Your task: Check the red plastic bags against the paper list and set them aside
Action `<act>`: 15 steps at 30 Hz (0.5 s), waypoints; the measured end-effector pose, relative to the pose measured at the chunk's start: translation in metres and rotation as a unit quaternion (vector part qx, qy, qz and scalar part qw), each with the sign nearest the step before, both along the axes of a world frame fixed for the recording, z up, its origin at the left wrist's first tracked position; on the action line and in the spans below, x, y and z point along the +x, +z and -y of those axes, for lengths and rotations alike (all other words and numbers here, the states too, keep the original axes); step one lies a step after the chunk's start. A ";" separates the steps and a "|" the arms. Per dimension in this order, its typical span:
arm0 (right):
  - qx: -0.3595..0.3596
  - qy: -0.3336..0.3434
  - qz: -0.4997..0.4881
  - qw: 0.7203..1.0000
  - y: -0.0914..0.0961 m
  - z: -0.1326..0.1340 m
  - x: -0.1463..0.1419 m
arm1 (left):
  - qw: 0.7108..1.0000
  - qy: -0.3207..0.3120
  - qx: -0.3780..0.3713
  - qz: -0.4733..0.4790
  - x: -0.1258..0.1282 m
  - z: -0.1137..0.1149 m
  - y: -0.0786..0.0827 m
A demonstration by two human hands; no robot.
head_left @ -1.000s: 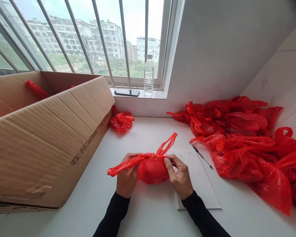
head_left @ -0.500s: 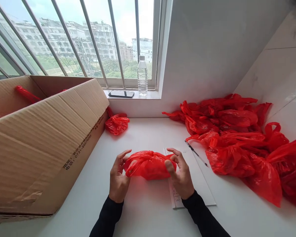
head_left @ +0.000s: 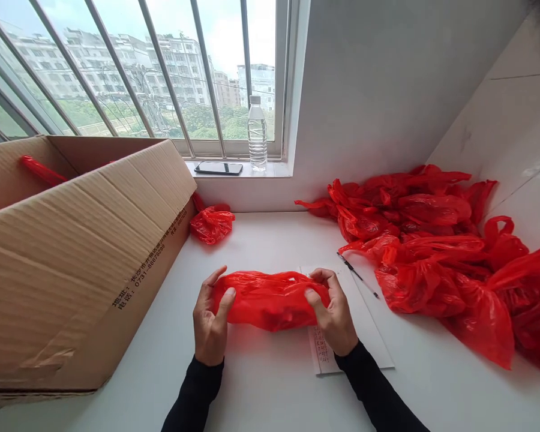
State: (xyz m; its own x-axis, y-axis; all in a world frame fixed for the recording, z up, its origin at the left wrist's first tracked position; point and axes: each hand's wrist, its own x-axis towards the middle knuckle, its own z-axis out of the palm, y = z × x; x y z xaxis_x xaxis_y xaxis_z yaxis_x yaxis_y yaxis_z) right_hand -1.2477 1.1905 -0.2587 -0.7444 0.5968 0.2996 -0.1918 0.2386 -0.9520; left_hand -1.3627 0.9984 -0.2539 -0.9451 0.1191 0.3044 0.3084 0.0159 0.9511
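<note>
A filled red plastic bag (head_left: 270, 297) lies on the white table in front of me. My left hand (head_left: 210, 321) grips its left end, thumb pressed into the plastic. My right hand (head_left: 333, 309) grips its right end with curled fingers. The bag is stretched flat and wide between both hands, its handles folded against the top. Under its right end lies a sheet of paper (head_left: 364, 342).
A large open cardboard box (head_left: 85, 252) stands at the left with red bags inside. A small red bag (head_left: 212, 223) sits by its far corner. A heap of red bags (head_left: 436, 252) fills the right. A pen (head_left: 357, 275) lies on the paper. A water bottle (head_left: 257, 133) and phone (head_left: 218, 168) rest on the windowsill.
The handles that stuck out a second ago are now tucked down. Both hands have moved apart and the bag is pulled wider and flatter between them.
</note>
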 end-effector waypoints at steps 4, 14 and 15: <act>0.013 0.048 0.038 0.998 0.005 0.004 0.002 | 0.999 0.015 -0.041 0.008 0.007 -0.002 0.003; -0.104 0.023 -0.025 0.994 0.005 -0.010 0.002 | 0.949 0.089 0.244 0.178 -0.014 0.005 0.003; -0.104 0.062 -0.008 0.993 0.007 -0.009 0.002 | 0.950 0.076 0.246 0.177 -0.012 0.004 0.004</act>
